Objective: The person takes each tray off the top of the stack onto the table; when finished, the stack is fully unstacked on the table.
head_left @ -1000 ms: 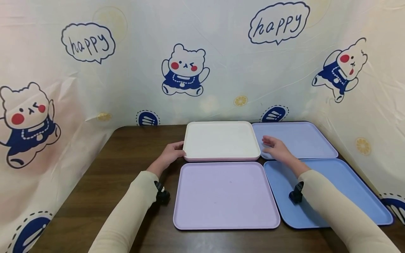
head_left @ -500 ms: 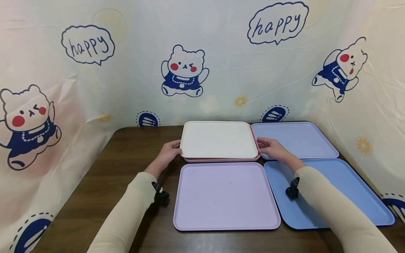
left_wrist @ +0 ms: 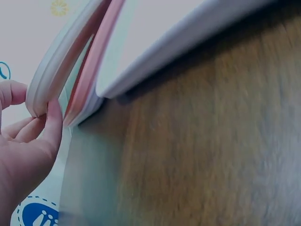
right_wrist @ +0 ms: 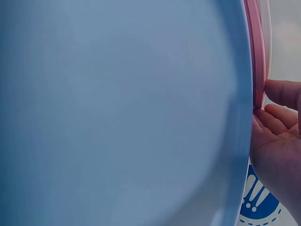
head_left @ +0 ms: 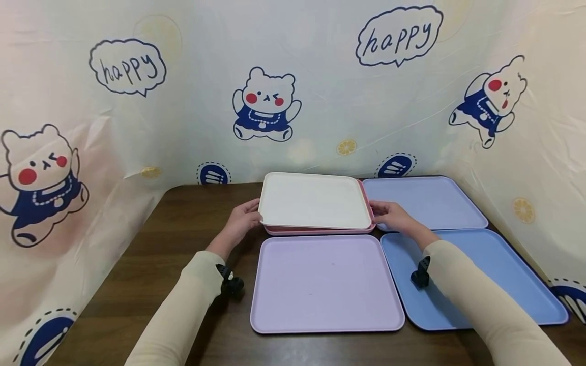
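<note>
A white tray (head_left: 316, 201) lies over a pink tray (head_left: 320, 231) at the back middle, shifted left, its left side tilted up. My left hand (head_left: 240, 221) pinches the white tray's left edge; in the left wrist view, the hand (left_wrist: 30, 141) has thumb and fingers on the white rim (left_wrist: 51, 70), with a gap above the pink tray (left_wrist: 87, 77). My right hand (head_left: 392, 215) is at the right edge. In the right wrist view, its fingers (right_wrist: 282, 92) touch the white tray's edge beside the pink rim (right_wrist: 256, 52); whether they grip it, I cannot tell.
In front of the stack lies a lilac tray (head_left: 327, 284). To its right is a blue tray (head_left: 480, 274), with a periwinkle tray (head_left: 426, 201) behind it. Brown wooden tabletop (head_left: 151, 254) extends left; a printed curtain (head_left: 192, 101) hangs behind.
The white tray has shifted left, and its left side has risen off the pink tray. My right hand has moved left to the tray's edge; my left hand has shifted slightly left with it.
</note>
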### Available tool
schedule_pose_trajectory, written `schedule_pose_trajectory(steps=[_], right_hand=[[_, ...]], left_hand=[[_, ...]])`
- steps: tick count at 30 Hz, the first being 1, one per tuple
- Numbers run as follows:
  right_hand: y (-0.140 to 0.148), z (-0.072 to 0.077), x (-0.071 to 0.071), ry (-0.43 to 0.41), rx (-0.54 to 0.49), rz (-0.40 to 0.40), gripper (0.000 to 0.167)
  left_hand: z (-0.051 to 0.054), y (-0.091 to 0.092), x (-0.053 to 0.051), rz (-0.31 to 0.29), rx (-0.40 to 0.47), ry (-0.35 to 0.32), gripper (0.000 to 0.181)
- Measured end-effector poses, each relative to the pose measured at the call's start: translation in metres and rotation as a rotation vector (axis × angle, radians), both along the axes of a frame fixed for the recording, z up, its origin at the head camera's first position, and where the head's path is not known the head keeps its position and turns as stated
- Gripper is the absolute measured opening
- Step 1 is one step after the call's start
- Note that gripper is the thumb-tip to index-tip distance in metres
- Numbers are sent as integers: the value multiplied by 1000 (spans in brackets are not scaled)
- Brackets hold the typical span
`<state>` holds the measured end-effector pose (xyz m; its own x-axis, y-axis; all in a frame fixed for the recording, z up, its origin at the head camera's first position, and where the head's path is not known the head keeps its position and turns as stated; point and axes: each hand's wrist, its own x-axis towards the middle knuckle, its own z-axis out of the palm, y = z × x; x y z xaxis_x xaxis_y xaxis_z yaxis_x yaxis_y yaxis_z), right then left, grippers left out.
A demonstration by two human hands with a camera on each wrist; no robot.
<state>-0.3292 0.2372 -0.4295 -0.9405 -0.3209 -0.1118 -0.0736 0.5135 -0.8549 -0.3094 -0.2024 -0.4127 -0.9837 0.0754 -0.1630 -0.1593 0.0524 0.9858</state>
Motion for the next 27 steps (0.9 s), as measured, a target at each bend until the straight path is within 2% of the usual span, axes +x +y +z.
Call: schedule_pose_trajectory(steps=[4, 7, 13, 20, 27], right_hand=[[-1, -1, 1, -8, 1, -3, 60], [-1, -1, 0, -13, 4, -2, 60], [-3, 0, 1, -22, 14, -11, 62], [-5, 1, 0, -33, 16, -25, 62], [-5, 1, 2, -23, -9, -23, 61]], left_hand=[[-1, -1, 1, 5, 173, -8, 63], [2, -3, 4, 23, 233, -15, 61], [4, -12, 7, 125, 332, -18, 49], [3, -28, 17, 194, 363, -48, 47], [14, -46, 32, 262, 395, -41, 47]])
